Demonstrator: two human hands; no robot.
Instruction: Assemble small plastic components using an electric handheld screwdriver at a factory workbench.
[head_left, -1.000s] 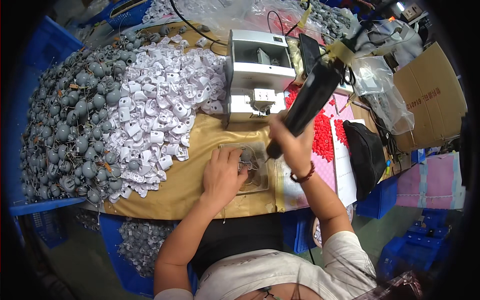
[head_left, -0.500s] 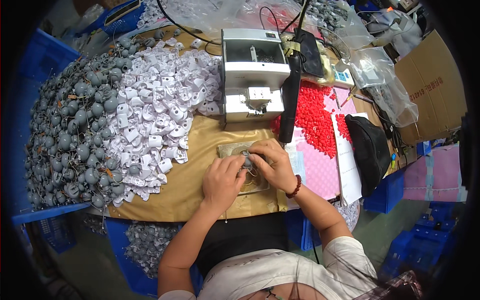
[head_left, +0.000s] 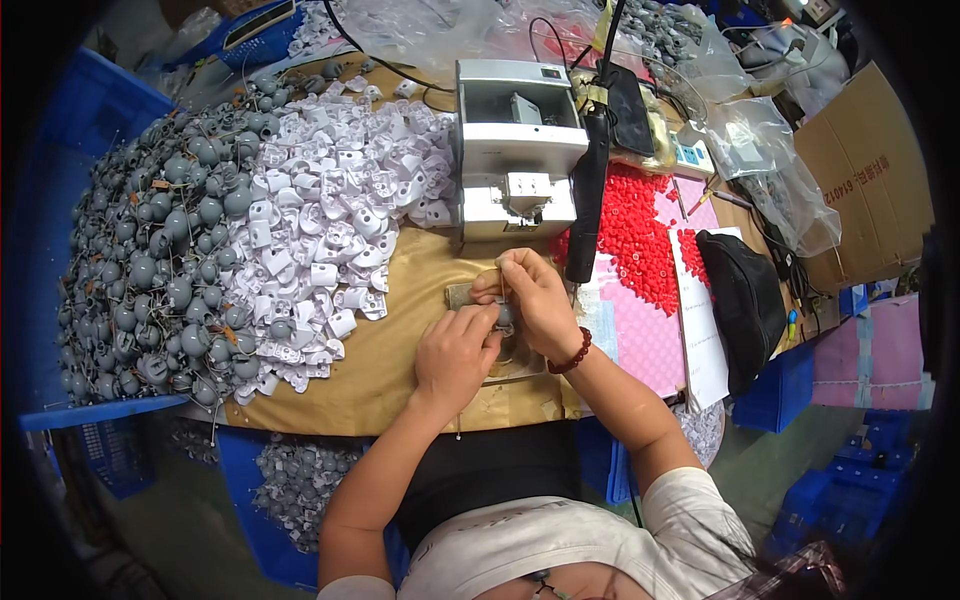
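A small rounded grey plastic part (head_left: 504, 315) sits over a flat metal block (head_left: 522, 370) at the middle of the bench. My left hand (head_left: 455, 352) is closed on this part from the left, its fingers partly hiding it. Just beyond, my right hand (head_left: 537, 300) is raised with thumb and forefinger pinched together. A thin strand, looking like a wire or cord, seems to run down from that pinch toward the grey part; it is too fine to make out surely. A dark red bead bracelet circles my right wrist.
A grey and white machine (head_left: 520, 150) stands beyond my hands, a black upright bar (head_left: 590, 200) beside it. Left lie heaps of white plastic parts (head_left: 320, 220) and grey ball-shaped parts (head_left: 150, 270). Right are small red pieces (head_left: 635, 235), paper sheets (head_left: 708, 330) and a black pouch (head_left: 742, 310).
My right hand has lifted away from the grey part toward the machine, its fingers still pinched. My left hand stays at the part. The whole view has shifted slightly.
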